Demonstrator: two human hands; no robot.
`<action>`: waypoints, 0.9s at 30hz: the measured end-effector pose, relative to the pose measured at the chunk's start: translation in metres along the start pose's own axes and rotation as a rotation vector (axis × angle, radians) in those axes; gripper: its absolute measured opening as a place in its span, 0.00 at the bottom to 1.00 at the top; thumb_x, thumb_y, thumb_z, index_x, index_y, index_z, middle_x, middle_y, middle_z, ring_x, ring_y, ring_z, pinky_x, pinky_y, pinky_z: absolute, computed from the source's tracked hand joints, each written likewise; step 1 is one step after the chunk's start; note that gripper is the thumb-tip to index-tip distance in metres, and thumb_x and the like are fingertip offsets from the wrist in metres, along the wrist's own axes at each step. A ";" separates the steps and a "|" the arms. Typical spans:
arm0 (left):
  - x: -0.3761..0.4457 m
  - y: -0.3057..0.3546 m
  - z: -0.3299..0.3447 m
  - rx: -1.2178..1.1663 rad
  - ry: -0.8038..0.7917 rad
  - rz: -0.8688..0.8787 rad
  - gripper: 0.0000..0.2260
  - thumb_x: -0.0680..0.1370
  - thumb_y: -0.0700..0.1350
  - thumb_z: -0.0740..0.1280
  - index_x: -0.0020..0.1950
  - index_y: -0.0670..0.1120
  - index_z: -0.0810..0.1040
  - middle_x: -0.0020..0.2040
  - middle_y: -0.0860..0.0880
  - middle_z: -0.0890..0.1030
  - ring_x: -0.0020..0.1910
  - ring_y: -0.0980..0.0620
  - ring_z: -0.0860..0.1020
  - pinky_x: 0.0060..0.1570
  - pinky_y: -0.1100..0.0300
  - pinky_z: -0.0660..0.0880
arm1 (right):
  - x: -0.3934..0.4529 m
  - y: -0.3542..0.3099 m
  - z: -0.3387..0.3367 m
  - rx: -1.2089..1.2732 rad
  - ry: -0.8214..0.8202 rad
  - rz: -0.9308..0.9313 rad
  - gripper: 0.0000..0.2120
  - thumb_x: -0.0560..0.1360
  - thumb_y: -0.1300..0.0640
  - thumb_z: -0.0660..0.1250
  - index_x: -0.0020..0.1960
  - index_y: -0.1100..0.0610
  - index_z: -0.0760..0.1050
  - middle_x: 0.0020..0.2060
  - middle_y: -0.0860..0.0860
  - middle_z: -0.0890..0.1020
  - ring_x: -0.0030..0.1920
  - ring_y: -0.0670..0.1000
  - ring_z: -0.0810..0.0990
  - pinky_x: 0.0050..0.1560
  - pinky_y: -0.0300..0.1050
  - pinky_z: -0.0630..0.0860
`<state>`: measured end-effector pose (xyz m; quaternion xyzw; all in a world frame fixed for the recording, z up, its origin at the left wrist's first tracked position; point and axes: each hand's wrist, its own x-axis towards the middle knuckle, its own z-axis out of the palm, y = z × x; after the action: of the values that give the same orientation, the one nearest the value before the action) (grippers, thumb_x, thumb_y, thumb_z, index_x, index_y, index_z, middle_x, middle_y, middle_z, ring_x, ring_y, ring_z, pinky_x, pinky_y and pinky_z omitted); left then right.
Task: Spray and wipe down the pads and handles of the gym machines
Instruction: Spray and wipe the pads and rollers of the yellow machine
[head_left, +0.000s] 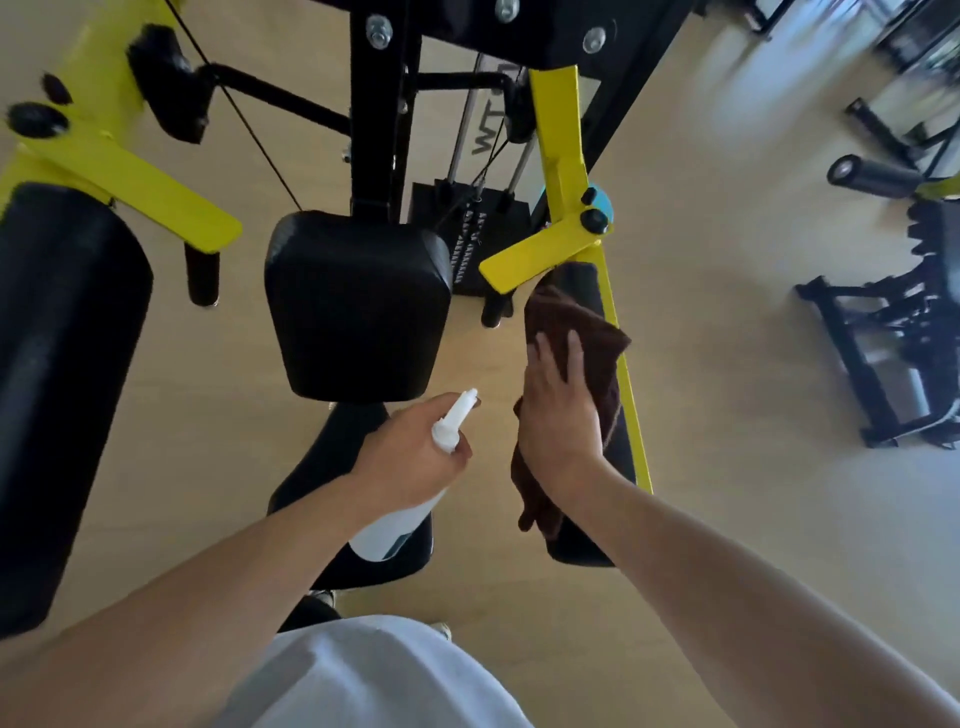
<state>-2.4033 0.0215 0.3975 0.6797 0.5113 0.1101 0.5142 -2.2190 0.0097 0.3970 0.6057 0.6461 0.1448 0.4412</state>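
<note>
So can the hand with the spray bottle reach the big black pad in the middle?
Probably yes. The left hand grips the spray bottle just below the middle back pad, with only open floor between them. The right hand and brown cloth are off to the side on the arm pad.

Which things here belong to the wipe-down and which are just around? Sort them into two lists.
In the job:
- brown cloth, pressed by the right hand on the right arm pad
- spray bottle, held in the left hand
- back pad
- left arm pad
- handle

Just around:
- weight stack
- other machine to the right
</note>
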 end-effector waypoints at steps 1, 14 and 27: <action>-0.005 0.000 0.005 -0.009 0.017 -0.001 0.22 0.76 0.44 0.68 0.68 0.62 0.74 0.45 0.52 0.82 0.45 0.51 0.81 0.46 0.49 0.81 | -0.020 -0.009 0.006 -0.079 -0.040 -0.102 0.23 0.83 0.44 0.61 0.73 0.55 0.75 0.79 0.62 0.64 0.81 0.70 0.49 0.74 0.77 0.34; -0.045 0.004 0.045 -0.132 0.094 -0.026 0.20 0.72 0.52 0.65 0.62 0.68 0.73 0.52 0.59 0.83 0.43 0.54 0.81 0.43 0.55 0.81 | -0.016 0.009 0.000 -0.221 -0.109 -0.394 0.17 0.82 0.44 0.63 0.68 0.47 0.79 0.69 0.53 0.78 0.76 0.62 0.63 0.76 0.67 0.40; -0.011 0.002 0.014 -0.065 0.101 -0.037 0.22 0.78 0.46 0.68 0.69 0.64 0.73 0.54 0.55 0.82 0.50 0.53 0.81 0.50 0.53 0.81 | -0.029 0.021 0.009 0.654 0.161 0.315 0.42 0.78 0.46 0.68 0.84 0.51 0.50 0.84 0.55 0.47 0.83 0.63 0.45 0.75 0.74 0.57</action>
<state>-2.3974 0.0043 0.3971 0.6467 0.5454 0.1512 0.5113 -2.2023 -0.0153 0.4190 0.7932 0.5899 0.0440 0.1446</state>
